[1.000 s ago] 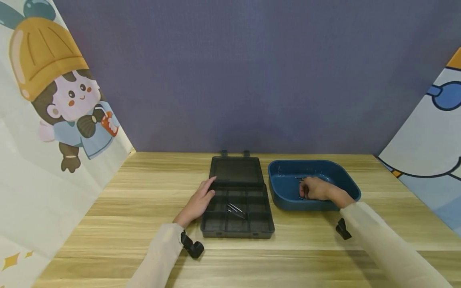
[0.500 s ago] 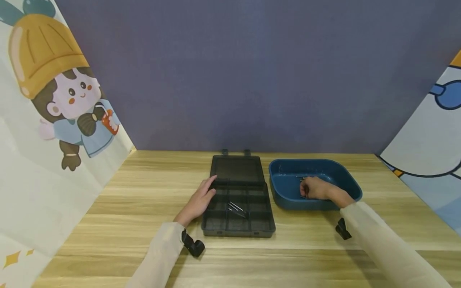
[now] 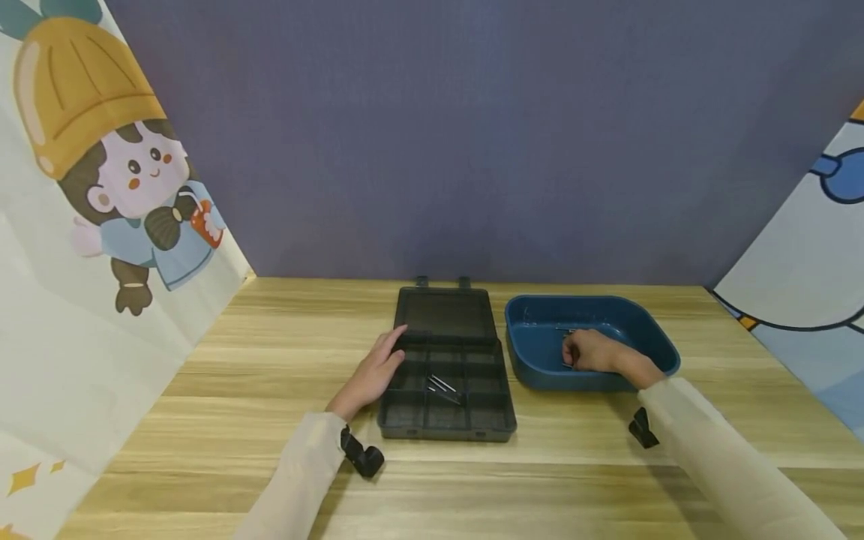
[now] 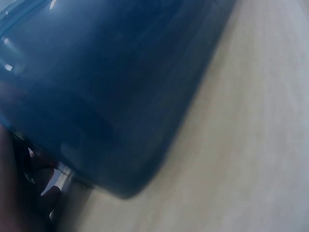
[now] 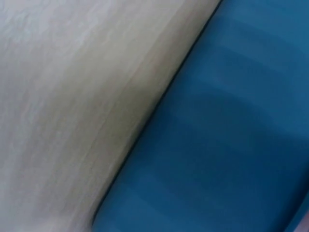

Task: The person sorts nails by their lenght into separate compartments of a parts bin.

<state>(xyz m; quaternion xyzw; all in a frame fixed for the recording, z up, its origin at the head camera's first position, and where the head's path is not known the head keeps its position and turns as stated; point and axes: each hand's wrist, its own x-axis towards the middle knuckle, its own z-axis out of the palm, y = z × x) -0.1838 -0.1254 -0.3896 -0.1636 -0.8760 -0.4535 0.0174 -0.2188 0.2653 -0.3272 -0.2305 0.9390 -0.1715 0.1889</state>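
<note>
My left hand (image 3: 370, 377) rests along the left side of a dark grey translucent compartment box (image 3: 445, 433), its fingers extended towards the hinge. The box's lid (image 3: 445, 311) is folded back. Several thin metal rods (image 3: 443, 385) lie aslant in its middle column. To the right, my right hand (image 3: 594, 351) reaches down into a blue basin (image 3: 570, 382) with curled fingers. A thin metal rod (image 3: 567, 366) shows at the fingertips, mostly hidden by them. More slim metal pieces (image 3: 563, 329) lie just beyond the hand. The basin's outer wall (image 5: 207, 145) fills much of the right wrist view.
The box and basin stand side by side on a wood-grain table (image 3: 270, 450), with a narrow gap between them. A grey-blue partition (image 3: 472, 150) rises behind. A printed cartoon panel (image 3: 67, 337) borders the left side. A glossy dark blue surface (image 4: 120, 96) fills much of the left wrist view.
The whole head view has shifted slightly. Both hands keep their places at the box and in the basin, and the rods in the box lie unchanged.
</note>
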